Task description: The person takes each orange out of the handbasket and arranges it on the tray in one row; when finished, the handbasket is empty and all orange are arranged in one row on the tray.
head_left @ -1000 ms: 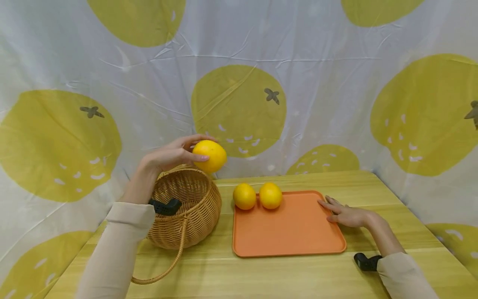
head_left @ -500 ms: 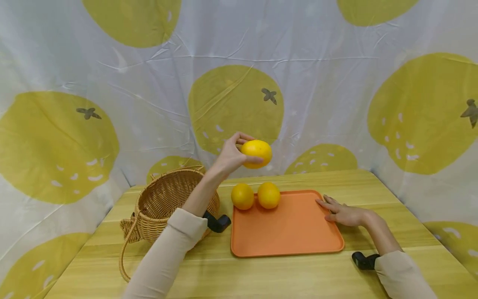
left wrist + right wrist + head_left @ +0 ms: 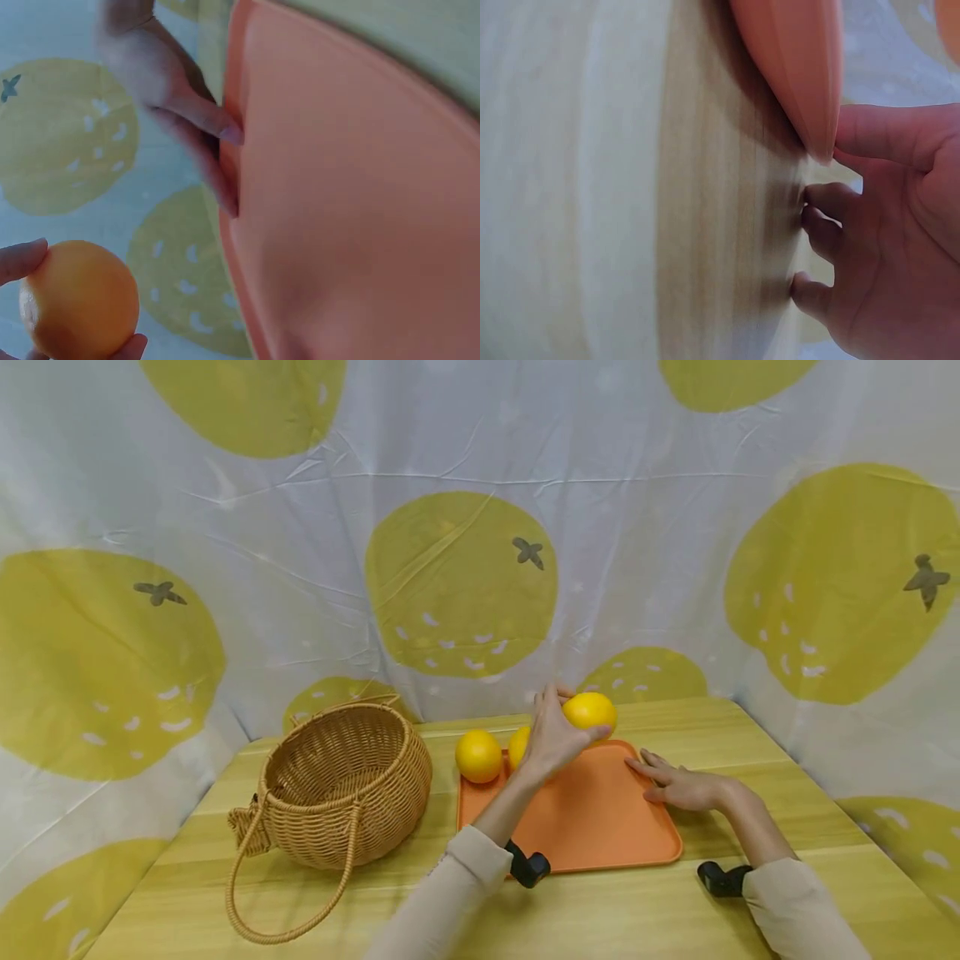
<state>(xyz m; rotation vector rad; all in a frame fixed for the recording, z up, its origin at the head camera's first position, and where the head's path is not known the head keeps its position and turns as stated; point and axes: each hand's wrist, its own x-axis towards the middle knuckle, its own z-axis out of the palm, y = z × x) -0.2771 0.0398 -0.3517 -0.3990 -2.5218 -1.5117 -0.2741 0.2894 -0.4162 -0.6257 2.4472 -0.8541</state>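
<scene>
My left hand (image 3: 553, 739) holds an orange (image 3: 591, 716) between thumb and fingers, above the back part of the orange tray (image 3: 600, 818). The left wrist view shows the same fruit close up, gripped at its sides. Two more oranges sit at the tray's back left: one in plain sight (image 3: 478, 756), the other (image 3: 517, 746) partly hidden behind my left hand. At the tray's right edge rests my right hand (image 3: 686, 787), fingers extended. From the right wrist view, its thumb touches the tray rim (image 3: 825, 112) while other fingertips meet the tabletop.
A round wicker basket (image 3: 390, 810) stands left of the tray, its mouth tilted toward me and its handle (image 3: 288, 935) hanging down in front. Behind the wooden table (image 3: 622, 910) hangs a curtain (image 3: 630, 568) printed with large yellow fruit.
My left hand has carried the orange from above the basket rightward, then down over the back of the tray. The right hand has stayed at the tray's edge.
</scene>
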